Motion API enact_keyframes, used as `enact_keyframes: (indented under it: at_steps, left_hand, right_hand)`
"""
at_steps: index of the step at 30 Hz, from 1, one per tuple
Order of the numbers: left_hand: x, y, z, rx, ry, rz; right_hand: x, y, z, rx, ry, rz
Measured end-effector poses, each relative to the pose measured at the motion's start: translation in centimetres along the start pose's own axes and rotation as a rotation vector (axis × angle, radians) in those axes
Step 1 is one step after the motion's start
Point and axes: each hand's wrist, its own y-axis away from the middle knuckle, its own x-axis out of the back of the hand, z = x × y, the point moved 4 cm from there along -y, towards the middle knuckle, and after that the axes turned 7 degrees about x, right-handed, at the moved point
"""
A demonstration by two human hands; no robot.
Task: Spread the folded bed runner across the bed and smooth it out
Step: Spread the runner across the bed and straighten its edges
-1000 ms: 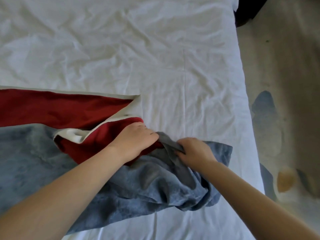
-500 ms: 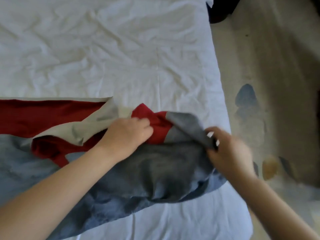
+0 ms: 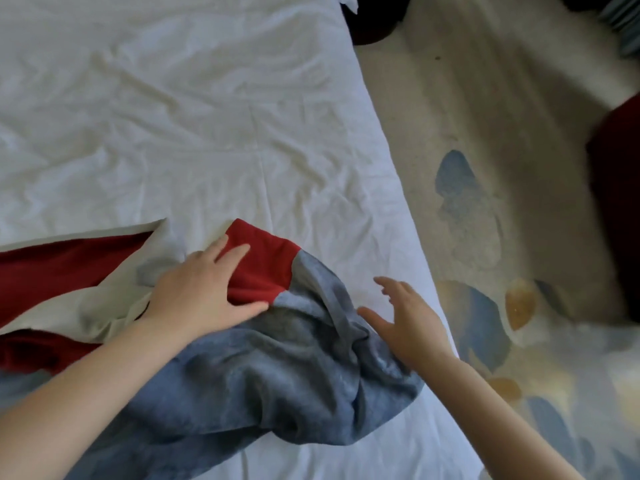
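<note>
A white sheeted bed fills the left and centre of the view, its surface creased with soft wrinkles and a straight fold line running toward the near edge. To the right of it lies a pale carpet printed with blue and ochre blotches, with dark red furniture at the far right edge, blurred. The bed runner lies across the near part of the bed with its long axis running left to right; its left stretch leaves the view at the left edge, and its right end stops bunched just short of the bed's right side. That end is rumpled rather than flat: a blue-grey face heaped in folds, a red band turned up at the far corner and pointing away from the person, and a cream lining flipped over farther left. The left hand lies palm down on the runner, fingers spread fairly wide, fingertips on the red band and thumb along the seam where red meets blue-grey. The right hand is open, fingers loosely splayed and holding nothing, its heel just beside the bunched blue-grey end; whether it touches the cloth cannot be told.
</note>
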Motion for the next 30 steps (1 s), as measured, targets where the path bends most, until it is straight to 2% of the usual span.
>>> enact_keyframes:
  at_steps: [2,3,8,11,14,17,24,27,30]
  left_hand:
    - [0.3,-1.8,0.2,0.095,0.213,-0.026]
    - [0.4,-2.7,0.4,0.095,0.239,-0.015]
    - [-1.9,-5.8,3.0,-0.189,-0.259,-0.086]
    - [-2.0,-7.2,4.0,-0.195,-0.278,-0.022]
    - [-1.0,-8.4,5.0,-0.285,-0.153,0.115]
    - [1.0,-9.7,7.6,-0.371,-0.101,0.260]
    - [5.0,-14.1,20.2,-0.486,-0.015,0.510]
    - [5.0,-14.2,23.0,-0.415,0.014,0.495]
    - [3.9,-13.8,22.3,-0.295,-0.017,0.365]
  right_hand:
    - [-1.0,-0.6,-0.8,-0.029,-0.023,-0.048]
    - [-1.6,-0.8,-1.4,-0.026,-0.011,-0.067]
    - [-4.7,-0.7,-3.7,0.052,0.147,0.006]
    - [-5.1,-0.6,-3.1,0.087,0.100,-0.009]
    - [-3.2,-1.1,-1.1,0.093,0.052,0.036]
    - [0.4,-1.9,1.9,0.036,-0.013,0.155]
    - [6.8,-2.3,9.4,-0.170,0.000,0.354]
    - [6.6,-2.1,12.5,-0.301,0.010,0.299]
    - [5.4,-2.1,13.8,-0.387,-0.002,0.171]
